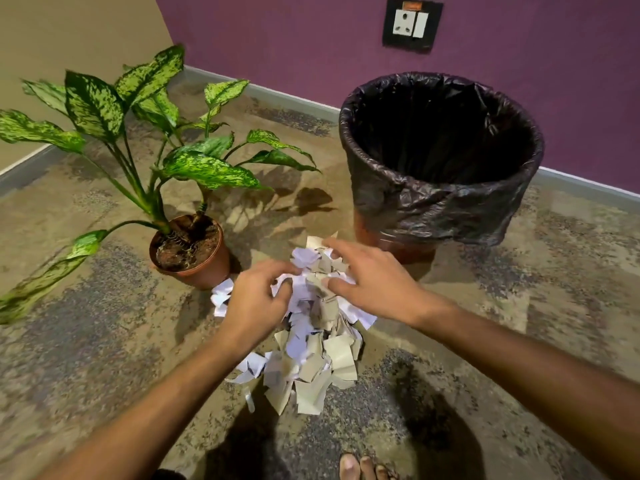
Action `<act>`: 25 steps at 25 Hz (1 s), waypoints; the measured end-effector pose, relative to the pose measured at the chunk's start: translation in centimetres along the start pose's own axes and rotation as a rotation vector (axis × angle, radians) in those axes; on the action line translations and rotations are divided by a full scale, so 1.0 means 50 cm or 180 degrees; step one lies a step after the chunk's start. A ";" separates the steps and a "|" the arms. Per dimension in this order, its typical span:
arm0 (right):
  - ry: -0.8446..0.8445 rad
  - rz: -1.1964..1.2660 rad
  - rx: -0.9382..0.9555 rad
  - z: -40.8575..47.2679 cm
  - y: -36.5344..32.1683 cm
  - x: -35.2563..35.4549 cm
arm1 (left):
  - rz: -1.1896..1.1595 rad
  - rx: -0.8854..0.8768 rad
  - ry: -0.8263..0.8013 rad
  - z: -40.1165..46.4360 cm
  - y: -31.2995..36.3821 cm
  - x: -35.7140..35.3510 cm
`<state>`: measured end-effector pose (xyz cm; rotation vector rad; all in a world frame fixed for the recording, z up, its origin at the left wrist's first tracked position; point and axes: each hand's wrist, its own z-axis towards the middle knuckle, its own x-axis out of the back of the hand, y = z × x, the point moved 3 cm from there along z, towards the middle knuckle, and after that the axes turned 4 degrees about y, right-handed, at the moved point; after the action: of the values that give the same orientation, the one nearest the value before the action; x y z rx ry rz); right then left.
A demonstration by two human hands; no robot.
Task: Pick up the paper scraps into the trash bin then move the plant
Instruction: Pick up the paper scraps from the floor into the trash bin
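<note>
A heap of white and beige paper scraps point(311, 355) lies on the floor in the middle of the view. My left hand point(258, 299) curls into the heap's upper left side, fingers bent around scraps. My right hand point(370, 282) rests on the heap's upper right with fingers spread over the paper. A trash bin point(440, 161) lined with a black bag stands behind, to the right, its mouth open and dark. A plant point(156, 157) with spotted green leaves grows from a brown pot point(204, 268) just left of the heap.
A purple wall with a socket plate point(411, 24) runs behind the bin, and a beige wall meets it at the left corner. Mottled brown floor spreads all around. Toes of a foot point(363, 467) show at the bottom edge.
</note>
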<state>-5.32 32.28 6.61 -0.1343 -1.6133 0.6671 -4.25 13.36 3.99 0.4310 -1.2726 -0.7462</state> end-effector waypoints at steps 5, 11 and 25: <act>-0.1447 -0.0764 -0.0035 -0.040 0.060 -0.139 | 0.0935 0.0631 -0.1552 -0.051 -0.130 -0.043; -0.1974 -0.1269 0.0301 -0.057 0.066 -0.228 | 0.0818 0.1028 -0.2318 -0.114 -0.149 -0.075; -0.1513 -0.1126 0.0754 -0.024 0.039 -0.253 | 0.0924 0.0972 -0.2157 -0.139 -0.108 -0.123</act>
<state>-2.59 28.49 -5.34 0.5079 -1.9283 0.6349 0.33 13.22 -5.72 0.2278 -2.0518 -0.4564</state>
